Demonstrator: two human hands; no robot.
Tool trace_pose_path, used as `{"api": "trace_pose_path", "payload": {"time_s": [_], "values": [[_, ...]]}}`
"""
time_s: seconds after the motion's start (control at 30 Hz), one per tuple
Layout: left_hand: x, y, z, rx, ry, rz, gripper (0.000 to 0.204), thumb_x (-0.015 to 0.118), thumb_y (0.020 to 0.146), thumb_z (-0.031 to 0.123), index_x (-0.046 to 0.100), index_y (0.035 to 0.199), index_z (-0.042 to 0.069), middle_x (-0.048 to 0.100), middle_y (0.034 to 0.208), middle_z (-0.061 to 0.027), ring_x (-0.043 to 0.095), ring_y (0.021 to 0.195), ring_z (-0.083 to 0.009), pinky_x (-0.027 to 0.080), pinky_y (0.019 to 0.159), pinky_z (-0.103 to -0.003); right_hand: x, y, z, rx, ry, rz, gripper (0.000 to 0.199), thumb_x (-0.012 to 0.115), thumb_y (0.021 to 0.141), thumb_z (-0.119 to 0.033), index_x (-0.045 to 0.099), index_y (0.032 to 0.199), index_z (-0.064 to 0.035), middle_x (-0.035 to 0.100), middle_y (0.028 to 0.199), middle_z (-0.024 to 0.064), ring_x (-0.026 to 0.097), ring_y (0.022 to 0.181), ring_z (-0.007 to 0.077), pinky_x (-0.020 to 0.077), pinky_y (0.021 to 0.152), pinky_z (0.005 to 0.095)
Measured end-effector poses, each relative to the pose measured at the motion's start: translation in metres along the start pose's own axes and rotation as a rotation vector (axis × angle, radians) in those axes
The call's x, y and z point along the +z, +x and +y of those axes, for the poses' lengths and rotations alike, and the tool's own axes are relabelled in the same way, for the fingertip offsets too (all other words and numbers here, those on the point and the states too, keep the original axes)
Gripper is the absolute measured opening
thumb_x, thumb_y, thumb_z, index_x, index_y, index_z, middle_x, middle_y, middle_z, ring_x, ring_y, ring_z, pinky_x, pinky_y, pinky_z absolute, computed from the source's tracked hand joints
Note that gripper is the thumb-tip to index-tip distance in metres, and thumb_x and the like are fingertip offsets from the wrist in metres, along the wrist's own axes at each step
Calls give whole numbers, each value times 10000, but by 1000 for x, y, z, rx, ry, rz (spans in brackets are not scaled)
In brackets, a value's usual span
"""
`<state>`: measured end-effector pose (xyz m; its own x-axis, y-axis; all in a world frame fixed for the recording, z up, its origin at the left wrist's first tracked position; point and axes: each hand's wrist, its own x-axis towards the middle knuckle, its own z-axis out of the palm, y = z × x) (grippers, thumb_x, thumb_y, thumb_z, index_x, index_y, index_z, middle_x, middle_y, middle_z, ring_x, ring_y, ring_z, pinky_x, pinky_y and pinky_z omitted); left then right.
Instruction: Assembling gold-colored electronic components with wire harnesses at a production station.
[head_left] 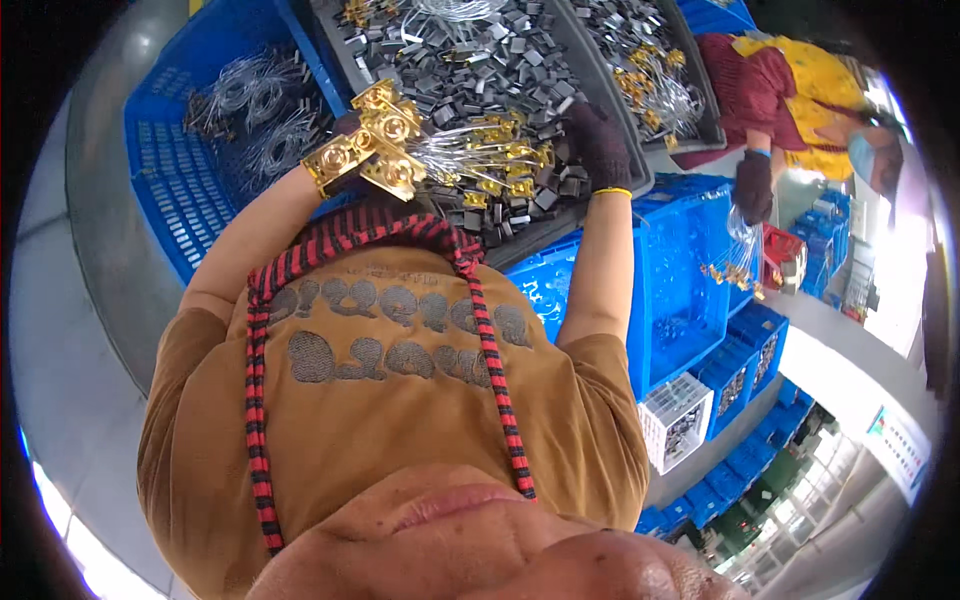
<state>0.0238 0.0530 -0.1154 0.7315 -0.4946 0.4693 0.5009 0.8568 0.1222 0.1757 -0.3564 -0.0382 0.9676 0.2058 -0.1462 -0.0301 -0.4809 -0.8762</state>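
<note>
My left hand (347, 126), in a dark glove, is mostly hidden behind large gold-coloured metal pieces (388, 132) with round raised rings. It appears closed round a bundle of silver wires (450, 152), which fans out rightward over the grey bin. Small yellow-gold end pieces (520, 160) sit at the wires' right ends. My right hand (598, 148), dark-gloved with a yellow cuff, reaches down onto the small black rectangular pieces (490, 65) at the bin's right side. Its fingers look curled, and anything between them is hidden.
A blue basket (160, 190) with coiled wires stands left of the grey bin (632, 150). Another grey bin (708, 110) lies to the right. Beyond blue crates (640, 300), a co-worker's gloved hand (752, 188) holds wires with gold ends. A white basket (655, 425) stands lower right.
</note>
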Motion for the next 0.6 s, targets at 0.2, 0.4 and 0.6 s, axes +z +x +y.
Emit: {"api": "trace_pose_path", "payload": {"time_s": [0.2, 0.4, 0.6], "values": [[26, -9, 8, -523, 2123, 294, 576, 588, 1032, 307, 422, 1550, 116, 526, 1521, -87, 504, 1394, -230, 371, 1223, -381, -10, -25, -67, 31, -294, 216, 416, 793, 857, -353, 758, 1121, -33, 730, 842, 42, 713, 816, 158, 550, 713, 285], [57, 30, -1, -639, 2493, -235, 347, 593, 1027, 161, 598, 1351, 37, 702, 1256, -111, 667, 1134, -235, 536, 1041, -397, 33, -141, -224, -143, 345, -188, 287, 726, 939, -181, 720, 1177, -19, 729, 935, 50, 679, 781, 132, 551, 695, 295], [18, -2, 0, -335, 2324, 145, 545, 705, 924, 356, 589, 1399, 117, 649, 1370, -89, 622, 1246, -244, 484, 1109, -395, 93, -146, -238, -64, 612, -366, 247, 673, 983, -115, 687, 1208, -15, 720, 990, 58, 680, 816, 124, 553, 695, 275]]}}
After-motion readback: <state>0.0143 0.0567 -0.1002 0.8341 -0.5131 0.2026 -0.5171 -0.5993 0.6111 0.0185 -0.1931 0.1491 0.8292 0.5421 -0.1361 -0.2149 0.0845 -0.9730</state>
